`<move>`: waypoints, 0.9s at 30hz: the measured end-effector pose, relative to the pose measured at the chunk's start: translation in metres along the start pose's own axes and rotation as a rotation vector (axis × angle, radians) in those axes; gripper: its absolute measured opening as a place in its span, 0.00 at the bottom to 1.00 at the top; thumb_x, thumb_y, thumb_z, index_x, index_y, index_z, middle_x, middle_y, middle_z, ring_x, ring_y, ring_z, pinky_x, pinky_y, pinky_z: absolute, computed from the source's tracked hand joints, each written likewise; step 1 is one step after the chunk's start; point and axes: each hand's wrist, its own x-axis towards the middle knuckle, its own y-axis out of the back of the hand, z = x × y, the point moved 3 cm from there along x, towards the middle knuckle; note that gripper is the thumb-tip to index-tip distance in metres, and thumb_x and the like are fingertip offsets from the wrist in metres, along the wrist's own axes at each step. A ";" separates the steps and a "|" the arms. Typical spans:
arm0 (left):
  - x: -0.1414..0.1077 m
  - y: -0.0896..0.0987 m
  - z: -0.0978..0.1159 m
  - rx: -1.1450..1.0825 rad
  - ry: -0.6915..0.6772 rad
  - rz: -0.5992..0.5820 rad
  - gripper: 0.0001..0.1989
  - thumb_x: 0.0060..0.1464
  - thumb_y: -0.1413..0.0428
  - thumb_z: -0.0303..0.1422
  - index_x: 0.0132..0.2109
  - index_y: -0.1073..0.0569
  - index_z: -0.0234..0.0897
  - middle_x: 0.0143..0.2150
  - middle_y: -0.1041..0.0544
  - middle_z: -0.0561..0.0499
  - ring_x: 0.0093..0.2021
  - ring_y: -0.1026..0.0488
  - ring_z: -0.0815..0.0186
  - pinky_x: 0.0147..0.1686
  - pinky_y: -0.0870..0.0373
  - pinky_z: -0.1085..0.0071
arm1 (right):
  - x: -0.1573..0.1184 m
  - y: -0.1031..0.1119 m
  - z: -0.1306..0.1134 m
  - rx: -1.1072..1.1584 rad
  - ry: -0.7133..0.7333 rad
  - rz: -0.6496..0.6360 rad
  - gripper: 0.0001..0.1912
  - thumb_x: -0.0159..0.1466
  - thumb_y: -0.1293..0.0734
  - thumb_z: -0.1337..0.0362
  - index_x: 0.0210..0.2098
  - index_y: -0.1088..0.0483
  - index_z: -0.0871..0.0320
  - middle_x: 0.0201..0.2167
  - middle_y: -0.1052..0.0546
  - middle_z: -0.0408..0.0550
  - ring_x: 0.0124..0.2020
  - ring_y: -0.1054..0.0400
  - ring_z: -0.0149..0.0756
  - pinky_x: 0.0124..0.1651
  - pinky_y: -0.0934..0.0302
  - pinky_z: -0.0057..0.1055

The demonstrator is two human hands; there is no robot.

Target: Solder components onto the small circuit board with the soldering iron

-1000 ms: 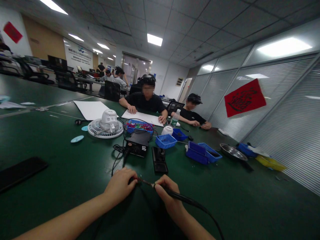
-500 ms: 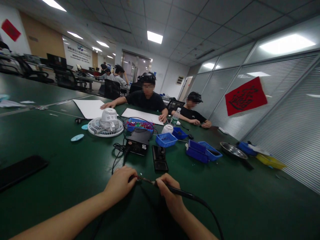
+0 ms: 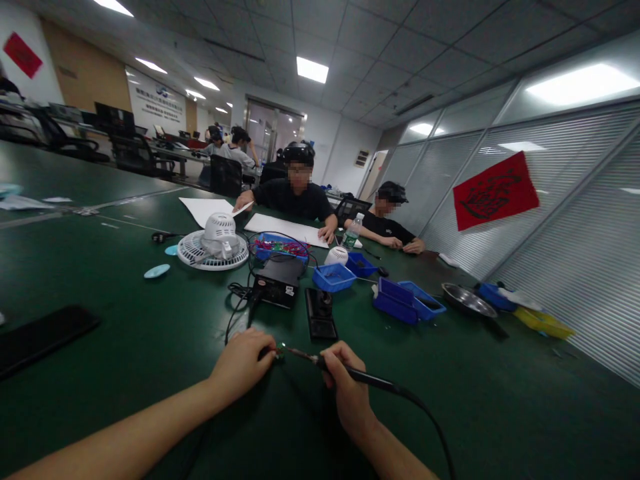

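My right hand [image 3: 347, 383] is closed round the handle of a soldering iron [image 3: 370, 379], whose black cord runs down to the lower right. The metal tip points left, close to a small green circuit board [image 3: 280, 355]. That board sticks out from the pinched fingers of my left hand [image 3: 245, 360], just above the green table; its details are too small to make out. Beyond my hands stand a black soldering station [image 3: 276, 283] with cables and a black stand [image 3: 321, 317].
A white fan part [image 3: 214, 248] stands to the left of a blue tray of coloured wires [image 3: 280, 248]. More blue bins [image 3: 334, 277], a metal dish [image 3: 469, 300] and a yellow tray [image 3: 543, 323] sit rightward. A dark phone-like slab [image 3: 47, 337] lies left. Two people sit opposite.
My right hand has drawn the soldering iron slightly right, its tip away from my left fingers. The person opposite has moved a hand inward and lifted the edge of a white sheet.
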 end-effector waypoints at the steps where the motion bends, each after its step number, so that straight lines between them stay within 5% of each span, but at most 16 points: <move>1: 0.000 0.000 0.000 0.004 -0.002 -0.003 0.08 0.56 0.50 0.34 0.35 0.25 0.42 0.37 0.23 0.52 0.43 0.31 0.62 0.41 0.41 0.68 | 0.001 0.001 0.000 0.009 -0.005 0.009 0.16 0.62 0.36 0.55 0.23 0.34 0.58 0.15 0.39 0.36 0.18 0.46 0.29 0.24 0.49 0.26; 27: 0.000 0.002 0.001 0.000 0.005 -0.005 0.09 0.56 0.50 0.35 0.34 0.26 0.41 0.37 0.23 0.52 0.43 0.31 0.62 0.41 0.42 0.67 | 0.001 -0.007 -0.010 -0.024 -0.017 -0.118 0.10 0.58 0.33 0.59 0.25 0.33 0.58 0.18 0.36 0.37 0.20 0.43 0.29 0.24 0.49 0.26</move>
